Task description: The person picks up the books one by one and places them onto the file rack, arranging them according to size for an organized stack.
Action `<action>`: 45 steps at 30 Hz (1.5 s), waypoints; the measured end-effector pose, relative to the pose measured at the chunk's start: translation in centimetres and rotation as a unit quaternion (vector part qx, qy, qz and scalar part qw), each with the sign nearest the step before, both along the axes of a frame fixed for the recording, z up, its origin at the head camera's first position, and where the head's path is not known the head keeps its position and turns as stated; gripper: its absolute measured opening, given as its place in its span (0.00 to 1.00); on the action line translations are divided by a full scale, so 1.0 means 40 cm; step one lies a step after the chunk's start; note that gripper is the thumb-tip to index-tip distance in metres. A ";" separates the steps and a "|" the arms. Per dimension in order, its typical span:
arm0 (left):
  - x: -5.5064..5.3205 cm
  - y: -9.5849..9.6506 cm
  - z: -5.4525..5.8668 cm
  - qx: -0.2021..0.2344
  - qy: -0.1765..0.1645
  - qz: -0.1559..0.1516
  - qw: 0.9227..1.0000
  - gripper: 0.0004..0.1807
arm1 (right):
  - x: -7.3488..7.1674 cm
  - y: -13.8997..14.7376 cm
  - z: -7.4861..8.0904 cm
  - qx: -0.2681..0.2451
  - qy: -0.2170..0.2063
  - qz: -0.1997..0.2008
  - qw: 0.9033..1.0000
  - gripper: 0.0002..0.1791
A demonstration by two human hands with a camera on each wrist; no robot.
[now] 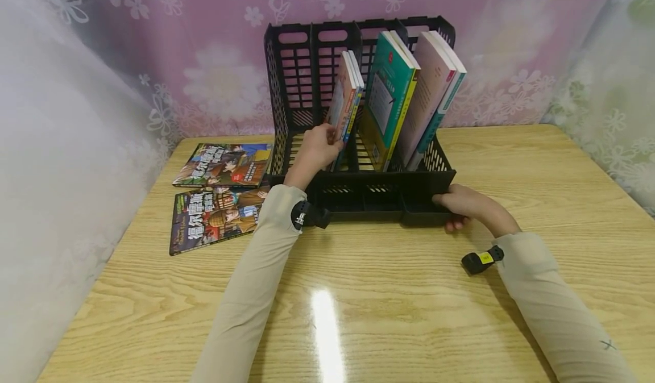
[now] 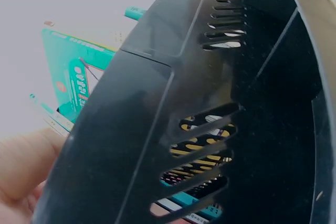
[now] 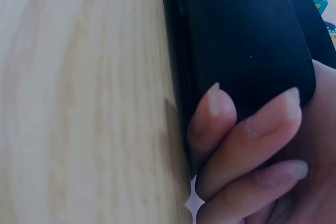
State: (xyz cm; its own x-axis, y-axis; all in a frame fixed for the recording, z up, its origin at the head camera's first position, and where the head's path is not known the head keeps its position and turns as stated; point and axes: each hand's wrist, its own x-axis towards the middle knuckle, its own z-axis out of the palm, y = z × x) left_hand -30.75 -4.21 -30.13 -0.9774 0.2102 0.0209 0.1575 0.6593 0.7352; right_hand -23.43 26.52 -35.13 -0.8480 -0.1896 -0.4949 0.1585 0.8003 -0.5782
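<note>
My left hand [image 1: 318,147] reaches over the front wall of a black book rack [image 1: 427,179] and grips the lower part of two thin upright books [image 1: 348,102]. In the left wrist view, part of that hand [image 2: 26,163] shows behind the rack's dark front panel [image 2: 142,108], its fingertips hidden. My right hand [image 1: 468,204] holds the rack's front right corner. In the right wrist view, its curled fingers [image 3: 268,116] press on the black plastic. A green book [image 1: 386,96] and a pink book [image 1: 427,84] stand leaning in the compartments to the right.
Two comic-style books lie flat left of the rack, one farther back [image 1: 222,164] and one nearer [image 1: 212,221]. All stands on a wooden table [image 1: 389,298]. A flowered pink curtain [image 1: 215,76] hangs close behind the rack.
</note>
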 end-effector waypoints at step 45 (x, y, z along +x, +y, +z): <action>-0.010 -0.464 -0.138 0.018 0.116 0.267 0.956 0.14 | -0.001 0.000 -0.001 -0.004 -0.003 0.003 1.000 0.24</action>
